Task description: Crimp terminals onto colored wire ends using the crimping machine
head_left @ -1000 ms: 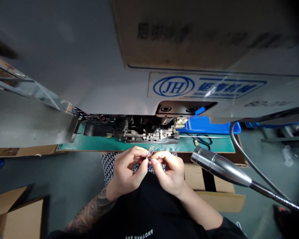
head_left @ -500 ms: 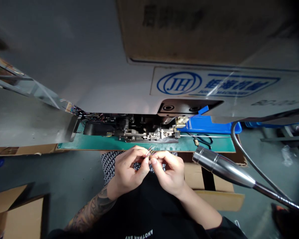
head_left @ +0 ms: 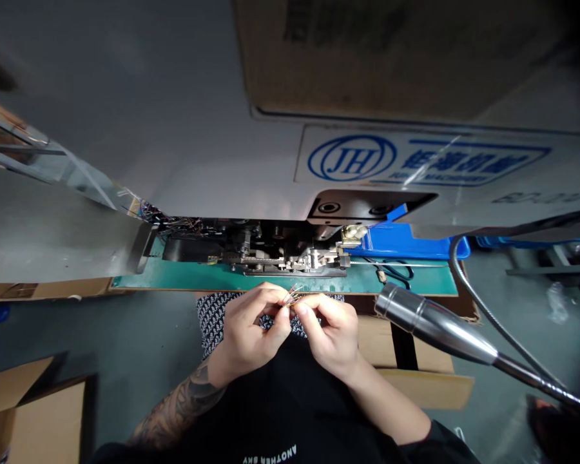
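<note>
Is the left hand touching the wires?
Touching. The head view shows the wires pinched in the left hand, loose ends sticking out past the fingers.

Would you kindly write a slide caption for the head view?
The left hand and right hand pinch thin, multicoloured wires near the edge of a flat green tabletop.

A white label [head_left: 401,159] on the machine [head_left: 198,154] is showing blue "JH" and Chinese characters ending in "机械". Farther right, the machine is bearing "BD-", the remaining characters blurring. Upside down, the black shirt [head_left: 294,399] is displaying "ANOTHER SKY".
</note>
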`<action>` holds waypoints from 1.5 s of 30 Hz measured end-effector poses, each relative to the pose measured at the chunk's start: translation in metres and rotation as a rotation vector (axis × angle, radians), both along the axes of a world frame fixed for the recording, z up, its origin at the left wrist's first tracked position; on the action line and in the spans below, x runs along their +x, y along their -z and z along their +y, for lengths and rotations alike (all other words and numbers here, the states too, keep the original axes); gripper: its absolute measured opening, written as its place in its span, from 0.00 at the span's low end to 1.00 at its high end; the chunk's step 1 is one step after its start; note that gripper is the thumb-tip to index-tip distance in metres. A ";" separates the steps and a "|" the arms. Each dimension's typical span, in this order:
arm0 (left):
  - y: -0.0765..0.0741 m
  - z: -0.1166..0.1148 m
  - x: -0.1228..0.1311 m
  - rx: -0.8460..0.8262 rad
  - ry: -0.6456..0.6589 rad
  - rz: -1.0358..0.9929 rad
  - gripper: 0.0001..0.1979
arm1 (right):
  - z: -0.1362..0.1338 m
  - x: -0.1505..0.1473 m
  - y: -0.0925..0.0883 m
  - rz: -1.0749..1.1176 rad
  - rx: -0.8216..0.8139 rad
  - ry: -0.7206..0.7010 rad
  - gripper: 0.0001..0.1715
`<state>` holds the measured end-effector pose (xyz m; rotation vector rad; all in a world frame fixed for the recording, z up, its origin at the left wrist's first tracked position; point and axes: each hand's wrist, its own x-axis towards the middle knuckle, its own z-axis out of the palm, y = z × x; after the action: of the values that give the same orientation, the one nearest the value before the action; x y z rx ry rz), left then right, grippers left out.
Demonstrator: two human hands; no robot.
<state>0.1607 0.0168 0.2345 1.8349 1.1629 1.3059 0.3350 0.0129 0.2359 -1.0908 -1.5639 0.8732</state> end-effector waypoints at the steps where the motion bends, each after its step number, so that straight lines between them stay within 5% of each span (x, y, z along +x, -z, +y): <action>1: -0.001 0.000 0.000 0.001 -0.001 0.003 0.07 | 0.000 0.000 0.000 0.007 -0.004 0.001 0.07; 45: -0.002 0.000 0.001 -0.014 -0.002 0.001 0.06 | -0.001 -0.002 0.004 0.002 0.032 0.007 0.06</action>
<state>0.1619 0.0171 0.2366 1.8257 1.1717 1.2948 0.3333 0.0115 0.2321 -1.0717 -1.5666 0.8423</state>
